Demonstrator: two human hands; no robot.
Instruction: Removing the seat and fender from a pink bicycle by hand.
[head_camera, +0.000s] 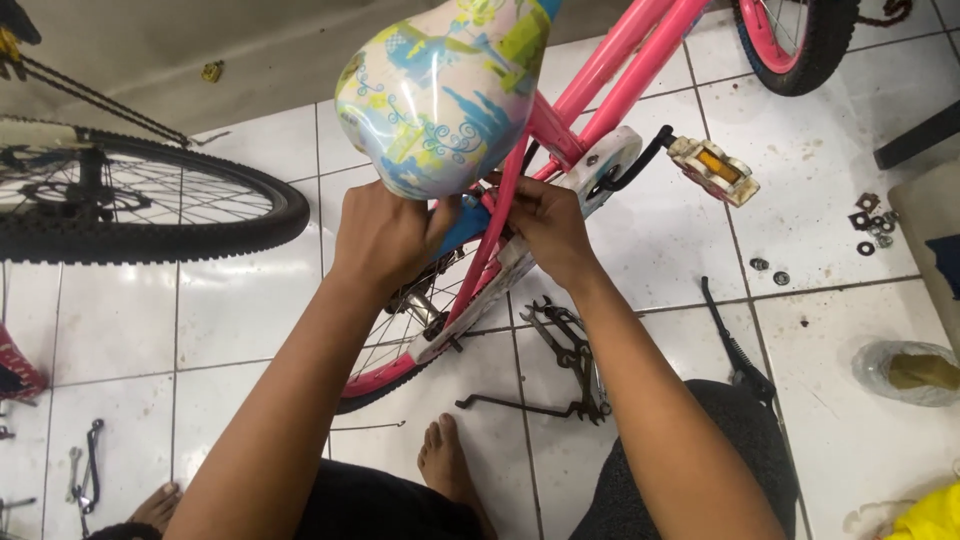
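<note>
We are looking down at a small pink bike (610, 70) standing on the white tile floor (250, 300). Our left hand (385, 235) is reaching under the plastic-wrapped seat (440, 95), and we cannot tell what its grip is holding. Our right hand (545, 225) is pinching narrow on the pink frame bar just under the seat. The back wheel (400, 350) is sitting below our hands. Some wrenches (570, 350) are lying on the floor nearby, and a big black tire (150, 210) is standing to the left.
</note>
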